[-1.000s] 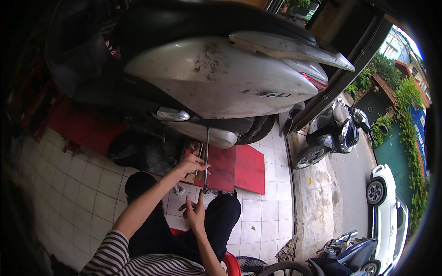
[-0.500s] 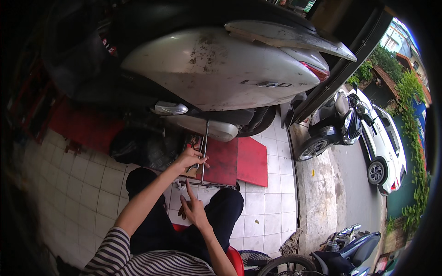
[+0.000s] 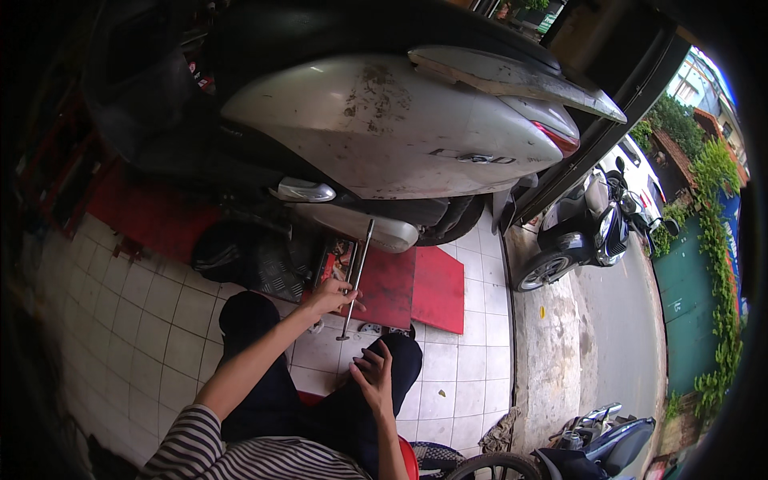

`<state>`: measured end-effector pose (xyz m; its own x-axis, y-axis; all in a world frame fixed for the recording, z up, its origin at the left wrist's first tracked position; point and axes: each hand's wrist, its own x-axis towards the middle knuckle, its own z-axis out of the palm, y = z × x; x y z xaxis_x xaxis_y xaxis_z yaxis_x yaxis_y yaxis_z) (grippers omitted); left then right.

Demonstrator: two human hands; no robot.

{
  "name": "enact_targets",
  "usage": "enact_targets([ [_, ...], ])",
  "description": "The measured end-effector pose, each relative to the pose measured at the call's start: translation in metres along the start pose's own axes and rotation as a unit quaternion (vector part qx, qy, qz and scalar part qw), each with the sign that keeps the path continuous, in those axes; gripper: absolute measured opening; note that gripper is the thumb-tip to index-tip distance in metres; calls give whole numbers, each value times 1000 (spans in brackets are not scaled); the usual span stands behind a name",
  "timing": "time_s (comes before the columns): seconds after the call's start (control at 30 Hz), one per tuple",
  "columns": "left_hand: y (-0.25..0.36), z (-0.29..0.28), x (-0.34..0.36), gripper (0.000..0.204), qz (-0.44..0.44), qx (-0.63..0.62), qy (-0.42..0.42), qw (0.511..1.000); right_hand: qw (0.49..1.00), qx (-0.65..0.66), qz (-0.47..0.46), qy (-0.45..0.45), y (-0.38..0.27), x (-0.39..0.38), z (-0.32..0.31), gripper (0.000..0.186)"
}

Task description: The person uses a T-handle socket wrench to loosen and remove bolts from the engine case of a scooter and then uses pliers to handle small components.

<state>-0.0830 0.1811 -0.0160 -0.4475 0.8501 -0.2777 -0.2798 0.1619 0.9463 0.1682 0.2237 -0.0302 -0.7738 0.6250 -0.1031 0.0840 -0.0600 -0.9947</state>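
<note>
My left hand is closed round a long, thin, silver T-handle wrench, gripping it a little below the middle. The wrench stands tilted, its upper end in front of the silver scooter's lower side and its short crosspiece down near my knees. My right hand holds nothing; its fingers are apart and loosely bent over my right knee. The silver scooter, scuffed on its rear panel, stands ahead on a red platform. Just beyond my left hand lies an open tray of small items, partly hidden by the hand.
A dark bag-like object and a dark ridged mat lie left of the tray. White floor tiles surround the platform. Another scooter is parked by the road at right. A motorbike wheel stands near my right side.
My right hand has drawn away from the wrench's lower end, back and right to my knee. The wrench has tilted, its crosspiece now nearer me. The white car outside has moved farther up the road.
</note>
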Motion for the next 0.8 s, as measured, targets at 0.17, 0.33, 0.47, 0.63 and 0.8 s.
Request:
enact_targets([
  [0.17,-16,17,-20,15,7,-1,-8,1000,995,-44,-60,-63,-26,14,26,76],
  [0.33,-20,32,-31,20,75,61,17,995,998,22,-14,-64,-13,21,29,37],
  [0.47,-21,36,-40,21,75,87,25,993,997,64,22,-48,-11,17,21,35],
  [0.63,-38,31,-41,24,158,125,126,971,988,130,40,-74,1,4,12,32],
  [0.8,-1,8,-14,28,184,100,282,936,972,187,75,-122,26,-13,-11,28],
])
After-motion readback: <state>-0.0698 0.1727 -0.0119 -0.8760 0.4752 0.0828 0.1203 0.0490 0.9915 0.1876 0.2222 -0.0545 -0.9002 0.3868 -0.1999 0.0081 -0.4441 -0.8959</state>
